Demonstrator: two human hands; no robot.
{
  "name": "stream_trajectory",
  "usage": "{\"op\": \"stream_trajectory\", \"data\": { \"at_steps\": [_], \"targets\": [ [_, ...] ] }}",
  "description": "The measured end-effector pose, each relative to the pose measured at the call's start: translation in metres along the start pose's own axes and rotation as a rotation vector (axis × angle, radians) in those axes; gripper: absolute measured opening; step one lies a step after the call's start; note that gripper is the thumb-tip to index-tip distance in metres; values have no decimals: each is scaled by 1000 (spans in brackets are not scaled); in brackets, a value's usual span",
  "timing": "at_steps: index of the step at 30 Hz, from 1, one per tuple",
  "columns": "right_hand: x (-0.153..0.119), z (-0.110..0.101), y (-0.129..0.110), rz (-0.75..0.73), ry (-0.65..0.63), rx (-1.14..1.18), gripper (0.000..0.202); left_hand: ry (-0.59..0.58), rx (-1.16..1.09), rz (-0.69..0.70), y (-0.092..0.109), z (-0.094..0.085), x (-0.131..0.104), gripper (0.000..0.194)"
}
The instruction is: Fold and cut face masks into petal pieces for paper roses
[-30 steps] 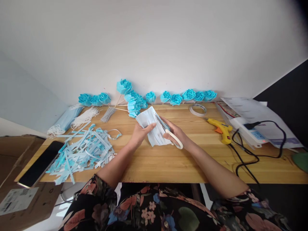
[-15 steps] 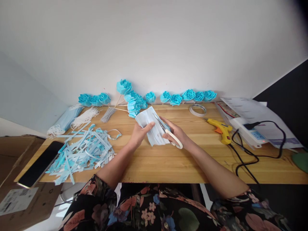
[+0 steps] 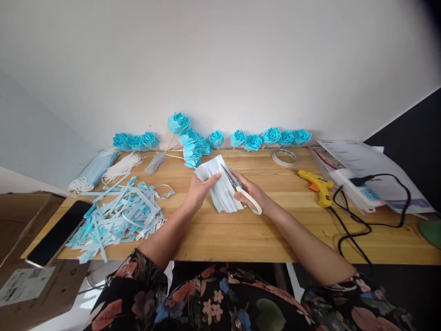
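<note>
Gripping left hand point(image 3: 200, 189): I have the pale pleated mask point(image 3: 222, 197) pinched above the table point(image 3: 213, 236).
Right hand point(image 3: 254, 189): wrapped around my white-handled scissors point(image 3: 240, 188), blades lying over the mask.
Blue flowers point(image 3: 271, 136): behind, lined along the wall point(image 3: 220, 59).

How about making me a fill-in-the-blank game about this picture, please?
1. The right hand holds a pair of ____, and the left hand holds a pleated sheet.
2. The glue gun has a ____ body.
3. As we look at the picture, the phone lies on the ____ side of the pile of strips.
4. The flowers by the wall are all the same colour: ____.

Missing words: scissors; yellow; left; blue.
</note>
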State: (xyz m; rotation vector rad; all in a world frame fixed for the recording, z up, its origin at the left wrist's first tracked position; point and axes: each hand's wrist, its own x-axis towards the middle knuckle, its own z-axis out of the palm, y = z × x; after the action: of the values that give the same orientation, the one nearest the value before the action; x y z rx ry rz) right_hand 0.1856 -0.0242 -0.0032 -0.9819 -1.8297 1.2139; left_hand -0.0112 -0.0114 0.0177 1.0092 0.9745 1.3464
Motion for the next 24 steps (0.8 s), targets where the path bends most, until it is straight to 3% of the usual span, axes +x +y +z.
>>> {"op": "stream_trajectory", "data": {
  "at_steps": [6,24],
  "targets": [
    [2,-1,2,-30,8,6,91,-52,17,-27,-3,3,-4,40],
    [0,0,-4,34,56,16,95,-40,16,-26,-5,2,-2,43]
  ]
}}
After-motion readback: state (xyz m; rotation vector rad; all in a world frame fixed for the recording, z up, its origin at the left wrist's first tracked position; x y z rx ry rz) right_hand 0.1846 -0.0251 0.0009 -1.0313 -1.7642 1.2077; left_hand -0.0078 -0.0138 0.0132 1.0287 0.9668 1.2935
